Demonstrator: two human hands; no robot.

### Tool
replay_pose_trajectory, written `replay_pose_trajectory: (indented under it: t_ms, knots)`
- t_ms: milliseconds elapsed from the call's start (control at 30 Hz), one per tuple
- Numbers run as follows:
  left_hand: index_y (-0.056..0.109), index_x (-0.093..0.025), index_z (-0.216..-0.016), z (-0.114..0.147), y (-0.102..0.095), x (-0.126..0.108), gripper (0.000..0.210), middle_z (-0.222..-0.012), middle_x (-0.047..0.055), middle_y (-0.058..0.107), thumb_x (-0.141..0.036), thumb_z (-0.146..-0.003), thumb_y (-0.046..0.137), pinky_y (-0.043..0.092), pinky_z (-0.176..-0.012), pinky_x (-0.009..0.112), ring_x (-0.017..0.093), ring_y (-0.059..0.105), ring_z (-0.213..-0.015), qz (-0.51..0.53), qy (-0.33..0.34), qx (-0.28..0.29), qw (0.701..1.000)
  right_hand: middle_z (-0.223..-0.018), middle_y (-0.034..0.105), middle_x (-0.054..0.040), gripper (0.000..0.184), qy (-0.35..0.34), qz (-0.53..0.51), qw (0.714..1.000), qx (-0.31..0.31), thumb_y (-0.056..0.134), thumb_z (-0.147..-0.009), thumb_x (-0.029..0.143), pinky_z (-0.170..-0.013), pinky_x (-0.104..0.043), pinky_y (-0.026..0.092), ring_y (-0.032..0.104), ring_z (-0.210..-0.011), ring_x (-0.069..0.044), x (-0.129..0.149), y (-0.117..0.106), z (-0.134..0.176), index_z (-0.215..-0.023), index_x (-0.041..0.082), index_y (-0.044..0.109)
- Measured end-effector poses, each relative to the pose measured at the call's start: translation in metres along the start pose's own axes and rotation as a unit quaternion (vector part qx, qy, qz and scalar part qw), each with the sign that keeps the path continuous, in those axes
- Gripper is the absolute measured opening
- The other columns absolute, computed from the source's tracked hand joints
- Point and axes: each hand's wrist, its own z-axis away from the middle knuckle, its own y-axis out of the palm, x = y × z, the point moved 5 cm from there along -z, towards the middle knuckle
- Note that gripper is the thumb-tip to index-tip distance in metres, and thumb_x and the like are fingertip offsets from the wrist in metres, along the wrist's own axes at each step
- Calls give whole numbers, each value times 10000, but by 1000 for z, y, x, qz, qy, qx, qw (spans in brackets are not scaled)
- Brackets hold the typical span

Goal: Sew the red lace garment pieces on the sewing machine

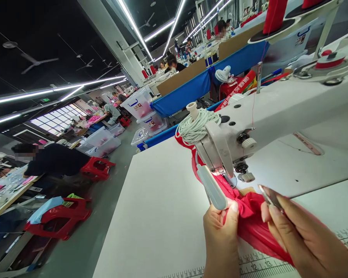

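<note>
My left hand is closed, thumb against fingers, pinching red fabric just in front of the sewing machine. The cloth runs back under the machine's needle area and hangs out behind it. A grey lever-like plate on the machine hangs close above my left fingers. Right of the cloth, my right hand is closed around small pointed metal snips, tip toward the machine. Part of the tool is hidden by my fingers. A coil of pale green cord sits on the machine head.
The white table has a printed ruler along its front. Red thread cones stand above the machine. Red stools, clear plastic boxes and a seated person are across the aisle, left.
</note>
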Motion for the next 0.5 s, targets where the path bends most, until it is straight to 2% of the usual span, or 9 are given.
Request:
replay_pose_trajectory:
  t_ms: [133,233,333,400,500]
  knots:
    - [636,-146,-769,-2,1,5,395,-698,4,593,-510,-746,786,473,-677,246,140,556,-678,14,-30,15,999,-1054,735,-91,422,-41,26,998,43,428,-978,495,-785,-346,623,693,-1033,-291,5,4,-2,-1242,244,642]
    - [672,-146,-899,-1,5,7,464,-763,23,628,-551,-713,800,507,-601,247,157,599,-681,50,-67,26,996,-1099,719,-84,392,-111,92,987,65,399,-997,425,-785,-310,613,697,-1015,-260,5,-8,-11,-1286,257,605]
    - [690,-146,-923,1,12,5,495,-806,37,650,-509,-640,871,503,-563,205,136,615,-685,107,-97,38,989,-1102,699,-77,376,-215,217,950,71,392,-998,346,-628,-243,594,720,-856,-203,-4,-29,-28,-1328,258,548]
    - [691,-140,-889,2,17,4,508,-798,40,659,-444,-560,933,502,-578,185,119,621,-678,128,-124,63,982,-1027,690,-82,359,-256,313,914,28,353,-998,279,-518,-252,560,713,-743,-190,-15,-45,-42,-1284,219,561]
    - [658,-144,-815,3,18,6,464,-699,10,630,-393,-551,947,498,-558,175,104,611,-617,107,-156,98,977,-954,681,-98,343,-304,391,869,-6,337,-985,224,-585,-320,573,706,-778,-223,-28,-62,-55,-1194,178,606]
